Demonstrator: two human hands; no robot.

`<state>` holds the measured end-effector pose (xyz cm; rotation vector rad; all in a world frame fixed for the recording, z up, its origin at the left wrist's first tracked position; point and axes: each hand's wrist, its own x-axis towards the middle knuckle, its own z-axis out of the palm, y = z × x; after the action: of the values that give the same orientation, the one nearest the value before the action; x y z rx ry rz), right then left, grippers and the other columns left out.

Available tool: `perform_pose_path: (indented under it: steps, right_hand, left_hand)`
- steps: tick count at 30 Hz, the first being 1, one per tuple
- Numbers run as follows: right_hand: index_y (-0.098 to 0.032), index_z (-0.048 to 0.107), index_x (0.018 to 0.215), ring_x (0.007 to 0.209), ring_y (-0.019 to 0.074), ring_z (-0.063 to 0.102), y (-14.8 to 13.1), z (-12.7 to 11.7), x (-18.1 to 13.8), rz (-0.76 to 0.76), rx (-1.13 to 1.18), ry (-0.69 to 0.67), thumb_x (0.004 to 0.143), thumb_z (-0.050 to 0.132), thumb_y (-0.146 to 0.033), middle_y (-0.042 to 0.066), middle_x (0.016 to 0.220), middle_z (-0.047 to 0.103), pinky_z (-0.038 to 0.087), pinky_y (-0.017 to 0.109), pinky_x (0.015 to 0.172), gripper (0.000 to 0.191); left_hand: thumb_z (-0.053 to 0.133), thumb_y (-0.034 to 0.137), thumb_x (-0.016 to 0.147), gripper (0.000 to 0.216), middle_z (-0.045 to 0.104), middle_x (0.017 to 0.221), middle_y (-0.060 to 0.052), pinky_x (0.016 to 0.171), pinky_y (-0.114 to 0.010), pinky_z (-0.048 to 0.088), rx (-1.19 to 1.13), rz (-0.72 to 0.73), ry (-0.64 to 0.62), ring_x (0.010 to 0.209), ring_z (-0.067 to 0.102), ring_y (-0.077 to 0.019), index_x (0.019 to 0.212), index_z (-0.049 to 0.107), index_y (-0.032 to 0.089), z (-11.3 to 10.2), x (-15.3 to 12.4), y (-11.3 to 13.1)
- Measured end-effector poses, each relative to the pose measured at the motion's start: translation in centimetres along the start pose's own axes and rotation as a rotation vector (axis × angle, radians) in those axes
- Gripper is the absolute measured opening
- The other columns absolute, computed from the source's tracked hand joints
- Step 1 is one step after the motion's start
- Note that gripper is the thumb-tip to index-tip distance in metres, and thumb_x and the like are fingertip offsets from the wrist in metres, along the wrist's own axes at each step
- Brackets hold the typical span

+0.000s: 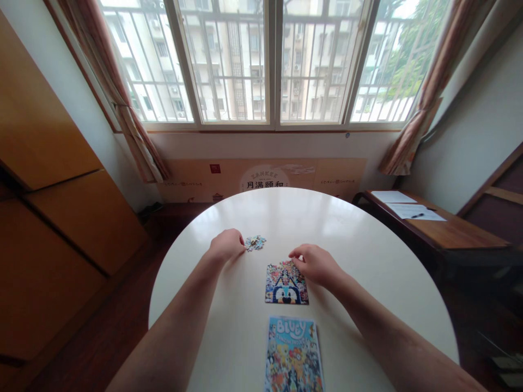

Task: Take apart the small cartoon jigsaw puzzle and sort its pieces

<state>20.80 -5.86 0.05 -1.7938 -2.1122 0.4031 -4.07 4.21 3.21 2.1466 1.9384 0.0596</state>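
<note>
A partly assembled jigsaw puzzle [286,284] lies on the round white table [347,228], showing a dark blue cartoon dog face among many small colourful figures. Its top edge is uneven. My right hand [317,265] is at the puzzle's upper right corner, thumb and fingers drawn together; whatever they pinch is too small to tell. Farther left, a small heap of loose puzzle pieces [255,243], mostly pale blue, lies on the tabletop. My left hand [227,243] touches the heap's left side with its fingers closed, and the fingertips are partly hidden.
A Bluey picture sheet or box lid [294,354] lies nearest me, below the puzzle. Beyond the table, a printed cardboard panel [196,177] leans under the barred window. To the right stands a wooden desk [466,231] with papers [417,211] and a pen [417,216].
</note>
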Motion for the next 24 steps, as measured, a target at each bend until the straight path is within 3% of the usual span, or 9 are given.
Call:
perform_pose_path:
  steps: [12, 24]
  right_hand:
    - [-0.026, 0.074, 0.106, 0.097, 0.0177, 0.063, 0.0, 0.0, -0.1, -0.02, -0.014, -0.017, 0.088, 0.05, -0.032, 0.004, 0.108, 0.071, 0.045, 0.027, 0.081, 0.031]
    - [-0.026, 0.075, 0.105, 0.101, 0.0187, 0.063, -0.2, -0.1, -0.2, -0.026, -0.012, -0.015, 0.089, 0.051, -0.033, 0.004, 0.108, 0.07, 0.045, 0.028, 0.084, 0.029]
  left_hand:
    - [0.067, 0.02, 0.065, 0.012, 0.074, 0.08, -0.004, 0.059, -0.022, 0.043, -0.016, 0.026, 0.034, 0.075, 0.066, -0.0187, 0.074, 0.074, 0.022, -0.7, 0.1, -0.4]
    - [0.071, 0.02, 0.059, 0.016, 0.074, 0.082, -0.004, 0.062, -0.024, 0.045, 0.015, 0.052, 0.029, 0.076, 0.067, -0.021, 0.075, 0.074, 0.022, 0.7, 0.7, -0.4]
